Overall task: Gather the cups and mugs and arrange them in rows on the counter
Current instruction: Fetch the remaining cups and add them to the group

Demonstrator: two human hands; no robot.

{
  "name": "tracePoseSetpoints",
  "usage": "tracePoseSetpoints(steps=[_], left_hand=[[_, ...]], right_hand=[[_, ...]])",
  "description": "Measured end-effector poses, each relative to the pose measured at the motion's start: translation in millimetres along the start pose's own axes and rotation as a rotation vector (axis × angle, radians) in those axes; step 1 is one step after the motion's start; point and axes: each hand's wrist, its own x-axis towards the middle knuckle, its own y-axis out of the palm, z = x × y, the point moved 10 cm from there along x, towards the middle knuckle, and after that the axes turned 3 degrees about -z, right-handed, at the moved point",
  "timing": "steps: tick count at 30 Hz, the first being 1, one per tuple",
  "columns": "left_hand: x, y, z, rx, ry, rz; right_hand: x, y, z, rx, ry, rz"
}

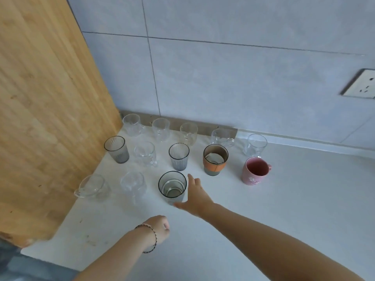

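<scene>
A wooden board (40,118) is seen at the left, close against the glasses (178,156) set in three rows (a pink mug (256,170) ends the middle one). The right hand (195,196) is spread wide, just beside the front smoky glass (172,186). The left hand (160,228) is curled, with nothing gripped. All is set on a white counter (263,220) below a grey tiled wall (223,78).

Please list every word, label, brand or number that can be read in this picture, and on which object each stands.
None: no text can be read here.
The pink mug bears only a white flower motif, no letters.
The wall socket shows only its holes; no marking is legible.
</scene>
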Motion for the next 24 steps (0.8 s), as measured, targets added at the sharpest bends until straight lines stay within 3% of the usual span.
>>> tracePoseSetpoints(steps=[5,15,24], left_hand=[[14,18,-67,0.1,0.102,0.064],[25,78,-286,0.342,0.357,0.12],[23,170,-505,0.36,0.414,0.125]], right_hand=[[-47,-26,-117,-0.122,0.188,0.133],[-190,-148,-373,-0.086,0.612,-0.024],[-303,-266,-598,-0.027,0.773,-0.134]])
